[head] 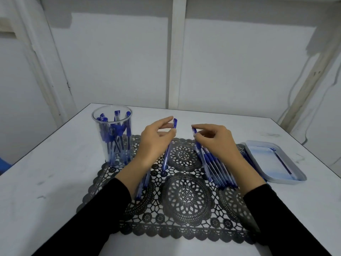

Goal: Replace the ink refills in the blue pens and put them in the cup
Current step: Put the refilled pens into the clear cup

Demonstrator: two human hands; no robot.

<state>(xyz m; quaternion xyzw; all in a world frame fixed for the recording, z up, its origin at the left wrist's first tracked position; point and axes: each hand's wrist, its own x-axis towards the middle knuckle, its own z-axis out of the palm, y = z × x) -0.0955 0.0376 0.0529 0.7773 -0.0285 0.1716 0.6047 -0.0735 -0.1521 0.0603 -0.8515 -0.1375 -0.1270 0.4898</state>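
Clear plastic cup (112,145): upright at far-left corner of black lace mat (186,198), filled with standing blue pens (118,130). Capped pen (167,157): clear barrel, steeply tilted over mat's far centre, cap uppermost, pinched by left hand (155,143). Second pen (195,134): upper end pinched by right hand (217,143). Pen row (217,172): flat, side by side, on mat's right part.

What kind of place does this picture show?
Probably a simple indoor work station, though I cannot say home or office. A white table stands before plain white wall panels, and on it lie a black lace mat, a clear cup of blue pens and a shallow tray.
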